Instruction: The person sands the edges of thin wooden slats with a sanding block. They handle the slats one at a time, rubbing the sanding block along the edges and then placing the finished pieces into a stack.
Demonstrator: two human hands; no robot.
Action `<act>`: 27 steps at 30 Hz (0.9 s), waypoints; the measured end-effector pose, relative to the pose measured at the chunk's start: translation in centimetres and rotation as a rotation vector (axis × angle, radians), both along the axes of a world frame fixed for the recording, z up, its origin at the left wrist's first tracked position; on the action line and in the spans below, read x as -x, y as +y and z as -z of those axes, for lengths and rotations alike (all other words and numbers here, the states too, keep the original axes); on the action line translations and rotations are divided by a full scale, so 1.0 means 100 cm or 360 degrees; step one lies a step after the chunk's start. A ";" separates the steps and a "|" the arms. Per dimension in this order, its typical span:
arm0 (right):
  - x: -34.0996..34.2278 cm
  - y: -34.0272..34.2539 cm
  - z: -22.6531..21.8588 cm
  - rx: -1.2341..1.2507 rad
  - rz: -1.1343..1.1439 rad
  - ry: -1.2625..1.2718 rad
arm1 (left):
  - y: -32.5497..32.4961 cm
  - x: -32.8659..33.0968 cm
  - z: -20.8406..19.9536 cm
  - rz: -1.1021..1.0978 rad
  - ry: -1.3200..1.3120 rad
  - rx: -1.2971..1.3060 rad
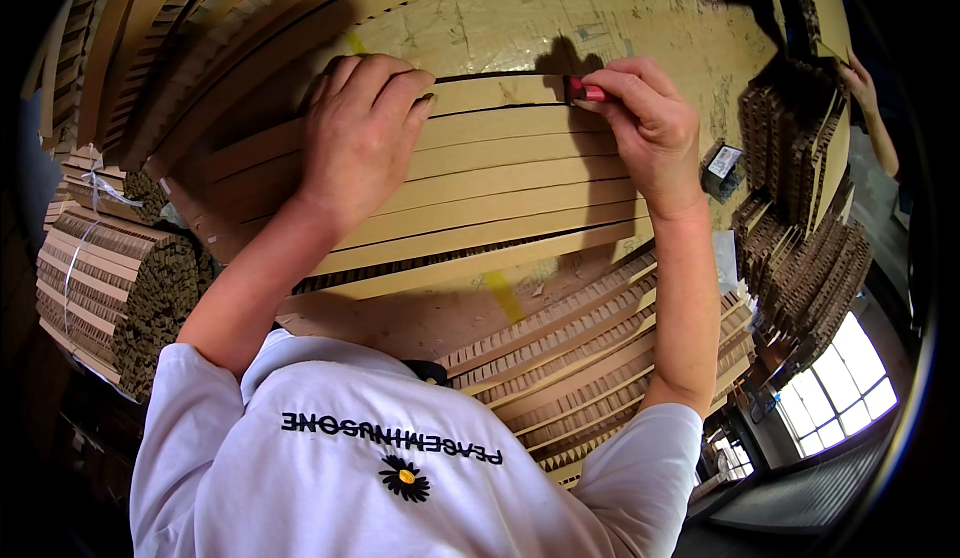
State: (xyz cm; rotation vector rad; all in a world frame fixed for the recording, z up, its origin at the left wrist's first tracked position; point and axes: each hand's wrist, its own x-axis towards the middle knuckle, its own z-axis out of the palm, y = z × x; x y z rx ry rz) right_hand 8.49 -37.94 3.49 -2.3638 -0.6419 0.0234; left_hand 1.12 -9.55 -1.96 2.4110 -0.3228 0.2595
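Note:
Several long tan cardboard strips (500,158) lie side by side on the worktable before me, with dark gaps between some of them. My left hand (362,138) rests over the farthest strips, its fingers curled and closed on the far strip's edge. At that same strip's right part, my right hand (655,123) pinches a small red tool (588,91) between thumb and fingers. The tool's dark end meets the strip; its exact kind is hidden by my fingers and the shadow.
Cardboard honeycomb strips (560,358) stand near my body, with more at the far left. A tied honeycomb bundle (95,288) sits at left. Right of the table are honeycomb stacks (800,258) and another person's hand (858,76). A small dark box (722,170) lies near my right wrist.

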 end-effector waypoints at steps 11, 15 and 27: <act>-0.001 0.000 0.002 0.0007 -0.0001 -0.0001 | 0.002 0.000 0.000 0.0036 -0.0005 -0.0001; 0.001 -0.001 0.004 0.0008 0.0018 -0.0038 | 0.001 -0.001 -0.007 0.0086 0.0039 -0.0009; 0.021 -0.025 -0.029 -0.0605 0.0373 0.0262 | 0.000 0.001 -0.004 0.0034 -0.0009 -0.0041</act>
